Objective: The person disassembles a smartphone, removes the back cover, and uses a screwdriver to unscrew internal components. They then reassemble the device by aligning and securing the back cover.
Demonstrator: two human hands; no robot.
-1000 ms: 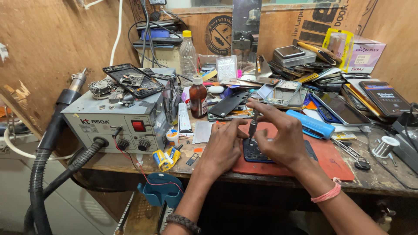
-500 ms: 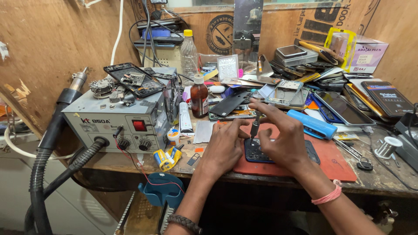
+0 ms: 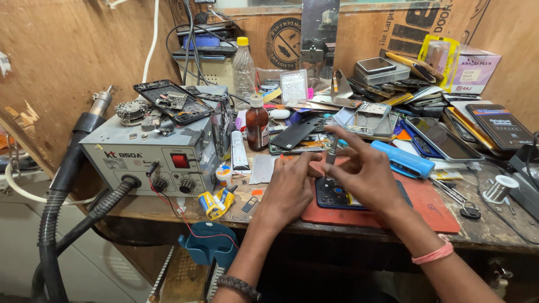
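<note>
A dark blue opened phone [image 3: 337, 196] lies on a red work mat [image 3: 432, 210] at the bench's front edge. My right hand [image 3: 368, 174] grips a slim screwdriver [image 3: 332, 150] held upright, its tip down on the phone's upper part. My left hand [image 3: 289, 188] rests on the phone's left end, fingers curled against it and steadying it. A pink band sits on my right wrist, a dark braided band on my left forearm.
A grey hot-air rework station [image 3: 154, 154] with a black hose stands at left, a phone frame [image 3: 171, 101] on top. A brown bottle [image 3: 257, 123], a blue tool [image 3: 405, 160], stacked phones [image 3: 387, 70], a solder spool [image 3: 498, 188] and tweezers crowd the bench.
My hands stay on the phone. The right hand has shifted the screwdriver slightly, keeping it upright over the phone's top end.
</note>
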